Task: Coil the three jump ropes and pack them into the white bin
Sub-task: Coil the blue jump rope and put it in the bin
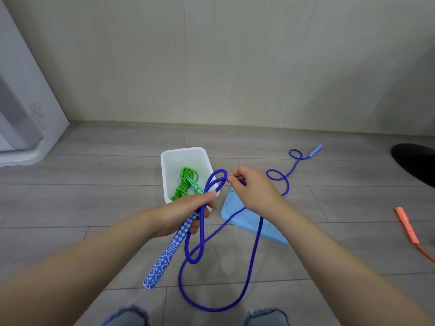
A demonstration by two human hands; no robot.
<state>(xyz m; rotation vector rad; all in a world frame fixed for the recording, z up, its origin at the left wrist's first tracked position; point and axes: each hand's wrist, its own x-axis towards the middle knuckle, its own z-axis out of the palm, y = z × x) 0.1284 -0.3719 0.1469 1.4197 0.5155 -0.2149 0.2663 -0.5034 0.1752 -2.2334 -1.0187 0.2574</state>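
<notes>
A grey plank floor (pixel 117 208) runs back to a pale wall, with a white appliance (pixel 21 114) standing at the far left. On the floor sits the white bin (pixel 186 152), and inside it lies the green rope (pixel 186 182), already coiled, its patterned handle resting on top. Just to the right of the bin a light blue lid (pixel 249 220) lies on the floor.

The left hand (pixel 183 212) has a closed grip around one blue-and-white handle (pixel 164 255) of the blue rope (pixel 249 267), together with a loop of cord that rises above the fist. The right hand (pixel 254 191) pinches the top of that loop between thumb and fingers, right above the near edge of the bin. From the hands the blue cord hangs down in a long loop toward the person's knees, then trails off across the floor to the right in small curls, ending at its second handle (pixel 315 150) well away near the wall.

At the right edge the orange rope (pixel 407 227) lies on the floor uncoiled, only partly in view. A dark object (pixel 414 161) sits at the far right edge; what it is cannot be told.
</notes>
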